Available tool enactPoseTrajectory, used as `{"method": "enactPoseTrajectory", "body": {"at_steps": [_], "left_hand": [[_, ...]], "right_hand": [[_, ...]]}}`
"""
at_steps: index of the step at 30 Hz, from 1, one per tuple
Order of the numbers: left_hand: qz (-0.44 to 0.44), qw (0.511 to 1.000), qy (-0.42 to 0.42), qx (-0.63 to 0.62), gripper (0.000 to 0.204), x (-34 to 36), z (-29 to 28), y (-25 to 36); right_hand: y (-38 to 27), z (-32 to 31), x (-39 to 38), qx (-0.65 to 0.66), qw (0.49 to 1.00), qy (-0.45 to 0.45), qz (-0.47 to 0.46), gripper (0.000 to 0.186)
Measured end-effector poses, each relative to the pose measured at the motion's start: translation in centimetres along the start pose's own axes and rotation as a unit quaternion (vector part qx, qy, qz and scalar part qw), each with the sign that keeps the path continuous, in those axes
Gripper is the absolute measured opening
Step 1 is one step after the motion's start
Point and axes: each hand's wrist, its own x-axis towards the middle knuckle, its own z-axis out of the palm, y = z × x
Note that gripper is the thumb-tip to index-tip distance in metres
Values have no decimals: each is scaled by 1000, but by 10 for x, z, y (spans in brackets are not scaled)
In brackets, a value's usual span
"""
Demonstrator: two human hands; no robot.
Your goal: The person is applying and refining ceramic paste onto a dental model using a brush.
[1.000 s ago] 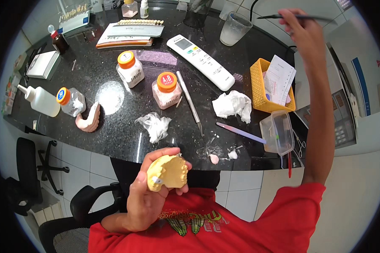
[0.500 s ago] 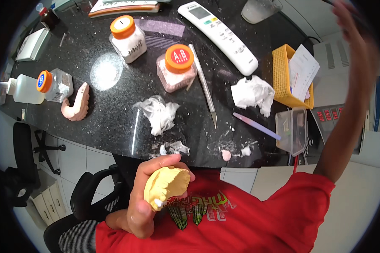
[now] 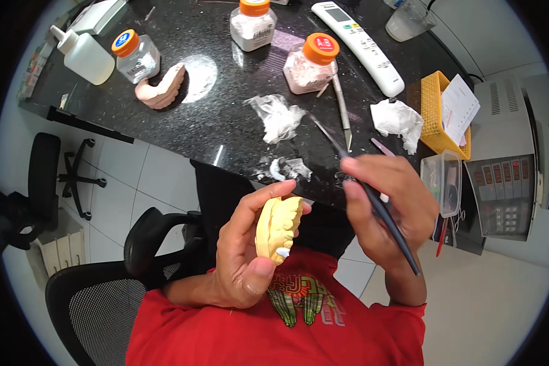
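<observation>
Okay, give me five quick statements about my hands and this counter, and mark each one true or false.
1. The left hand holds a yellow dental model. True.
2. The right hand is empty. False: it holds a slim dark-handled tool.
3. A pink curved cast lies beside an orange-lidded jar. True.
4. The yellow basket is empty. False: papers stick out of it.
5. A white remote lies on the counter. True.

The person is wearing a red short-sleeved T-shirt (image 3: 226, 341), and its chest is showing a green, orange and grey print (image 3: 311, 308); black trousers (image 3: 226, 189) are covering the legs.
</observation>
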Motion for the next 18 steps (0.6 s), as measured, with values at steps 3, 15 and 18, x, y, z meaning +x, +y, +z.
{"method": "enactPoseTrajectory", "body": {"at_steps": [3, 15, 18], "left_hand": [[9, 1000, 17, 12, 79, -4, -7, 2], [-11, 990, 13, 142, 96, 1, -10, -1], [38, 993, 47, 101, 82, 0, -4, -10]], "right_hand": [[6, 19, 8, 4, 1000, -24, -15, 27], [12, 8, -4, 3, 996, -77, 36, 33], [11, -13, -15, 3, 997, -62, 34, 23]]}}
